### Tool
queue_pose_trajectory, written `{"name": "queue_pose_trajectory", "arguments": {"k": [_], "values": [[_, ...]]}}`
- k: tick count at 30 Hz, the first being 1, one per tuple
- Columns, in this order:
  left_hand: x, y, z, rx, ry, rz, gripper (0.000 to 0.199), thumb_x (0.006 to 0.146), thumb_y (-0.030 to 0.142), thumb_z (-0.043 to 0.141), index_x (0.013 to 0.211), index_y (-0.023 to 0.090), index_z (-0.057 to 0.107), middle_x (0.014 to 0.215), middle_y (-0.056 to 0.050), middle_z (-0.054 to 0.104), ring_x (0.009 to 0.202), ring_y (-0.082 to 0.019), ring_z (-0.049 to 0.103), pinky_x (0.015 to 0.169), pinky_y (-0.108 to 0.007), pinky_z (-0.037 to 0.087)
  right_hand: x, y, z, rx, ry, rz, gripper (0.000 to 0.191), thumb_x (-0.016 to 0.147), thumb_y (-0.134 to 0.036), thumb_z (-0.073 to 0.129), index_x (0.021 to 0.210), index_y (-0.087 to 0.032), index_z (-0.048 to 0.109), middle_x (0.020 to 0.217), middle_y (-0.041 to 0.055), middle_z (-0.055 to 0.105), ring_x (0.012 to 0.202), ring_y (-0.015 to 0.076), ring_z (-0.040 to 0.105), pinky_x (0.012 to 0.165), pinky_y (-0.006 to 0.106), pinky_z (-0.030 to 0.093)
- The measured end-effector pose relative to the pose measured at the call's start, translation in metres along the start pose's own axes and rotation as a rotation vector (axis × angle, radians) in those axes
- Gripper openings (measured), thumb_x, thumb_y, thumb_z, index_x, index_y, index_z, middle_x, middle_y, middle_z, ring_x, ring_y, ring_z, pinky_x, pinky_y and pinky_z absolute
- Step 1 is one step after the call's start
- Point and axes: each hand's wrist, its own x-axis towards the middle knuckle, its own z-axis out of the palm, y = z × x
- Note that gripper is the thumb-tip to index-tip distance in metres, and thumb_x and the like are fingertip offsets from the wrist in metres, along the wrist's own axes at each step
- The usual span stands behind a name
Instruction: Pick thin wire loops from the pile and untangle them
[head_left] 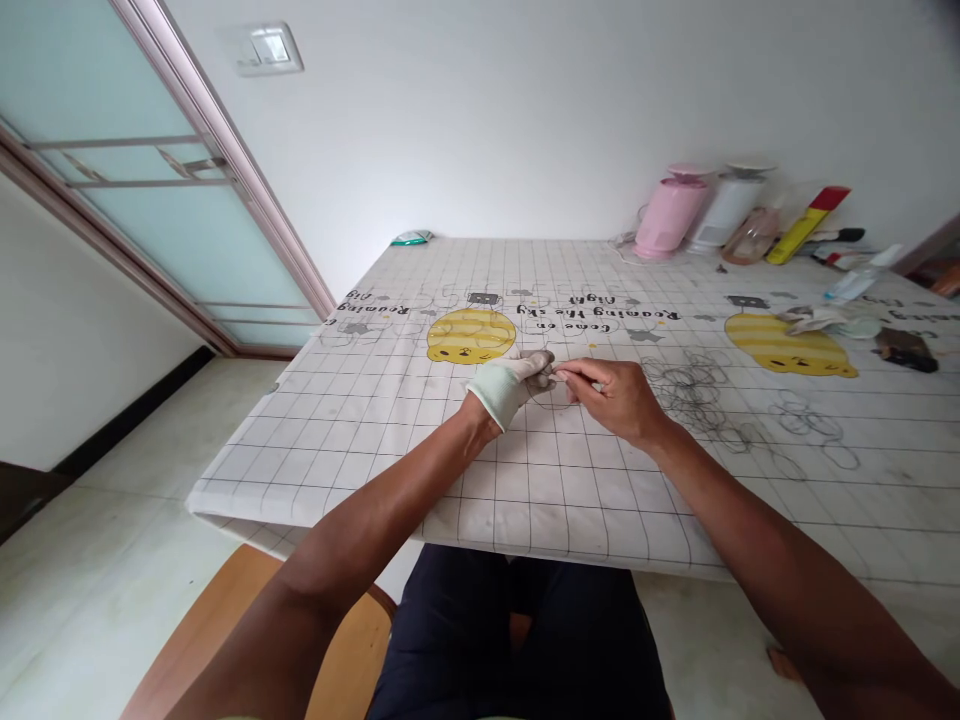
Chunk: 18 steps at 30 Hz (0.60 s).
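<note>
My left hand (517,382) wears a pale glove with grey fingertips, and its fingers are pressed together above the checked tablecloth. Just to its right, my bare right hand (604,393) is closed in a pinch, its fingertips almost meeting the gloved ones. What lies between the fingertips is too small to name. A thin dark loop (551,403) shows on the cloth below the hands. Right of my right hand lies a tangle of thin dark wire-like loops (690,390), with a smaller group of loops (810,415) farther right.
Along the wall at the back right stand a pink device (670,217), a white device (726,208) and a yellow-and-red tube (806,227). A crumpled glove (817,320), a clear bottle (862,275) and a dark object (906,350) lie at the right. A green packet (412,238) sits at the far left corner.
</note>
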Motion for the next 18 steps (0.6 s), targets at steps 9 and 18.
{"name": "queue_pose_trajectory", "arguments": {"k": [9, 18], "values": [[0.007, 0.0, -0.003, 0.036, 0.006, 0.065, 0.028, 0.083, 0.036, 0.085, 0.088, 0.015, 0.067, 0.082, -0.002, 0.062, 0.071, -0.011, 0.059, 0.079, -0.028, 0.053, -0.001, -0.002, -0.001, 0.094, 0.081, 0.135, 0.024, 0.102, -0.041, 0.061, 0.094, -0.024, 0.077, 0.066, -0.0011, 0.068, 0.059, 0.0163, 0.066, 0.058, 0.029, 0.054], [0.006, -0.013, 0.01, 0.311, 0.005, -0.215, 0.027, 0.093, 0.036, 0.076, 0.095, 0.01, 0.07, 0.077, -0.01, 0.072, 0.058, -0.016, 0.066, 0.066, -0.035, 0.057, 0.002, 0.003, -0.009, 0.036, 0.153, 0.103, 0.021, 0.103, -0.036, 0.059, 0.095, -0.023, 0.075, 0.069, -0.0006, 0.069, 0.061, 0.0158, 0.066, 0.06, 0.029, 0.052]]}}
